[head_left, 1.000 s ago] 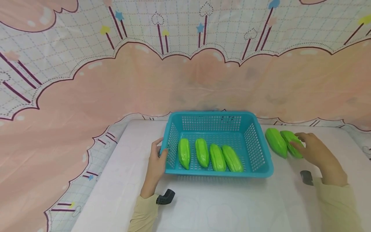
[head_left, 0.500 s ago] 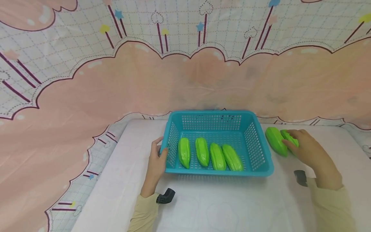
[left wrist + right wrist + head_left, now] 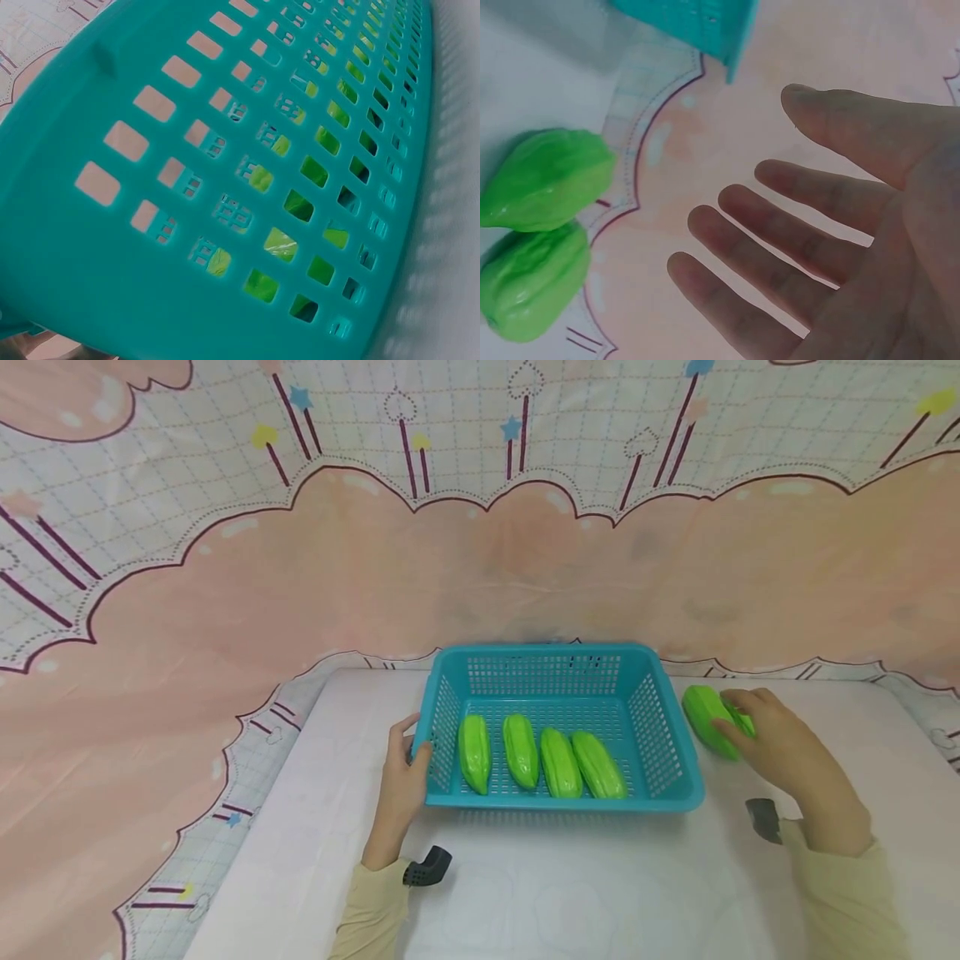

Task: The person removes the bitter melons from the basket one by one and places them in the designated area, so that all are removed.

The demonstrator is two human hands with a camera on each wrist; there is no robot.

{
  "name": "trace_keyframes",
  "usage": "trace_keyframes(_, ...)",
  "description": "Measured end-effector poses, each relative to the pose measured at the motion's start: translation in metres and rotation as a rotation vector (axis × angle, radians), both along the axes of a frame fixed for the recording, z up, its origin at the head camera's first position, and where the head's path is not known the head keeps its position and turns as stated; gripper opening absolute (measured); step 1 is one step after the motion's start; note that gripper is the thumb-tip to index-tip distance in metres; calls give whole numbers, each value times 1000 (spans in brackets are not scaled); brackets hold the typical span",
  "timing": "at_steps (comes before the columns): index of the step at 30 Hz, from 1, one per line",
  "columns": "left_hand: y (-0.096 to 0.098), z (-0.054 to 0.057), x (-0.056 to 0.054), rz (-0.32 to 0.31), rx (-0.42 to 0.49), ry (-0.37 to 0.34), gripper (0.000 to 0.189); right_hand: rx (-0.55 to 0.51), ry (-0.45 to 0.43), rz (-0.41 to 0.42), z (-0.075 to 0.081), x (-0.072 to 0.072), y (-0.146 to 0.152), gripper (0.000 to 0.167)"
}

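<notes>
In the head view my left hand (image 3: pixel 401 789) grips the left rim of a teal plastic basket (image 3: pixel 562 804), its thumb over the edge. Several ridged green gourds (image 3: pixel 519 752) lie inside it. The left wrist view is filled by the basket's slotted wall (image 3: pixel 90 277), green showing through the holes. Outside on the right lie two more gourds, a left one (image 3: pixel 702 706) and a right one (image 3: pixel 747 725) that is mostly hidden behind my right hand (image 3: pixel 787 752). The right wrist view shows this hand (image 3: pixel 855 225) with its fingers spread apart, holding nothing, away from the two gourds (image 3: pixel 551 180).
A white-covered table (image 3: pixel 585 885) bears everything. Behind it hangs a patterned pink and white cloth (image 3: pixel 480 568). Small black devices (image 3: pixel 427 867) are worn at both wrists, next to beige sleeves (image 3: pixel 371 906).
My right hand has moved left over the two gourds outside the basket, covering more of the right one. My left hand keeps its grip on the rim; the basket stays put.
</notes>
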State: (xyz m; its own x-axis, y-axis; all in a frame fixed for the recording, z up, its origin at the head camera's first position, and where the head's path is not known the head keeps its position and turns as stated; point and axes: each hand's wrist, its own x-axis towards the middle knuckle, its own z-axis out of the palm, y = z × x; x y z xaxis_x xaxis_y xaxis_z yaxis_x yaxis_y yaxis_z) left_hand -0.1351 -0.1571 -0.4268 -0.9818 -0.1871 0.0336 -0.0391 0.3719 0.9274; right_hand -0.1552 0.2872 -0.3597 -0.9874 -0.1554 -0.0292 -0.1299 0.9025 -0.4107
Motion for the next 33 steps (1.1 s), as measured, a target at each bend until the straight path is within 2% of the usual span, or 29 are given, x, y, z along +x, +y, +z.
trace_keyframes(7, 0, 2, 1, -7, -4, 14, 49, -10, 47, 30, 8, 4, -11, 59)
trace_keyframes(16, -1, 3, 2, -7, 0, 13, 48, -46, 36, 55, 15, 7, -29, 56)
trace_keyframes(33, 0, 1, 1, -9, 4, 9, 48, -16, 78, 127, 26, 1, -56, 54)
